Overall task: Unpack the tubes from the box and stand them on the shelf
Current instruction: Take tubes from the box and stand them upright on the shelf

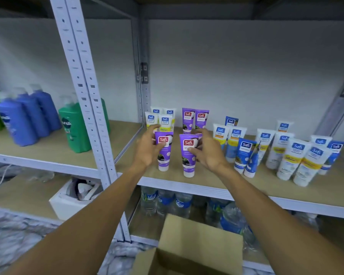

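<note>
Both hands hold a tube each: the left hand (146,149) wraps its thumb and fingers round one purple plastic tube with a white cap (164,157), and the right hand (209,153) pinches a second purple tube (186,164) between thumb and fingers. Each tube has its long axis upright, cap down on the pale wood-look shelf board (205,180), flat crimped end towards twelve o'clock and printed face towards the camera; the one in the left hand leans a touch. They sit near the front edge, side by side with a gap between them. Just behind, at twelve o'clock, two more purple tubes (195,120) stand as a pair. At eleven o'clock is a cluster of white tubes with yellow bands (159,120), and from two to three o'clock stand rows of blue and white tubes (279,151). Much of the unpacking looks done. A brown cardboard box (199,241) lies open at six o'clock, below the shelf, but its inside is mostly out of sight, so I cannot tell how many tubes remain. By my reading, this pair needs only releasing, provided both stand steady.
</note>
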